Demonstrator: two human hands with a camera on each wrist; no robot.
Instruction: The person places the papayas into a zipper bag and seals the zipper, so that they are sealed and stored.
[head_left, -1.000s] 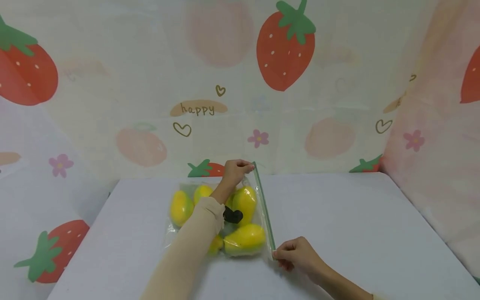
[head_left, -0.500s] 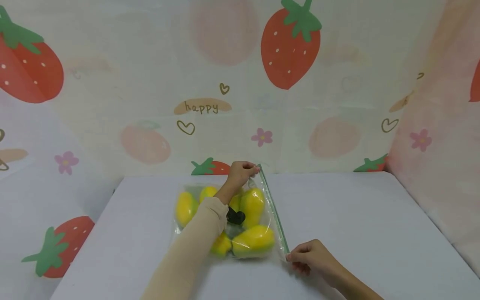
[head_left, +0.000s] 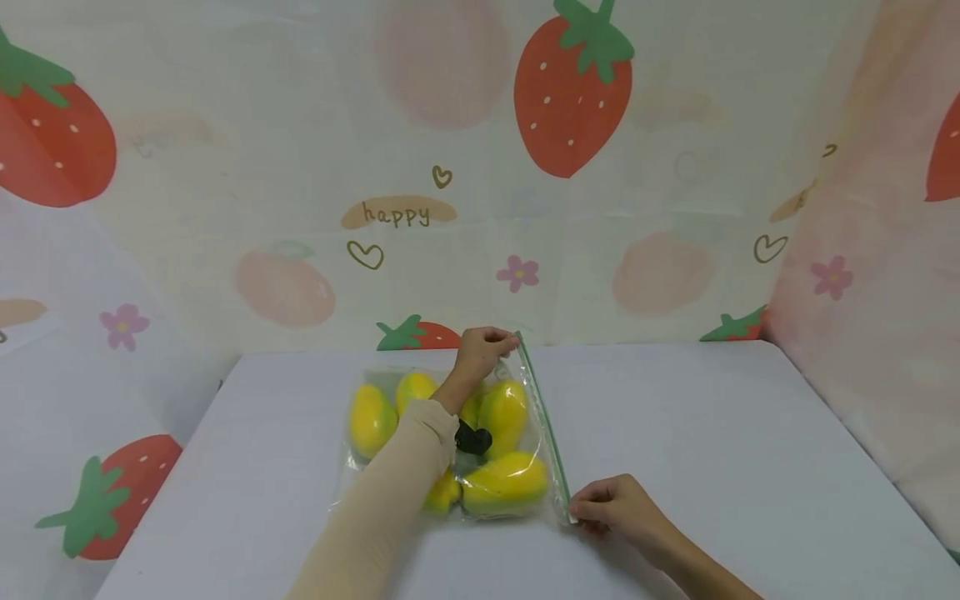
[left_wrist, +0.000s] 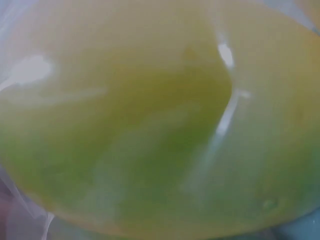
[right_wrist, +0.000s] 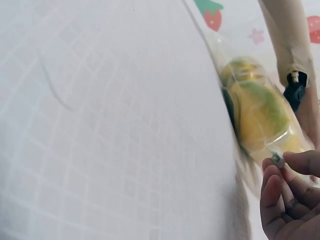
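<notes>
A clear zip bag (head_left: 384, 382) lies on the table with several yellow-green mangoes (head_left: 504, 485) inside. Its green zip strip (head_left: 542, 415) runs along the right edge. At the strip's far end, my left hand (head_left: 480, 353) pinches the corner between thumb and fingers. My right hand (head_left: 621, 507) pinches the near end; in the right wrist view, thumb and index finger meet on the strip's tip (right_wrist: 277, 159). One mango (left_wrist: 160, 125) under shiny plastic fills the left wrist view. The left forearm crosses over the bag and hides part of the fruit.
A white-covered table (head_left: 705, 433) extends on both sides of the bag. Behind it hangs a curtain (head_left: 315, 150) printed with strawberries. A black device (head_left: 474, 437) sits on the left wrist, over the mangoes.
Over the last second both hands, still pinching the zip strip, have shifted right, the right hand farther. The bag and mangoes have slid slightly right with them. The last half second shows little movement.
</notes>
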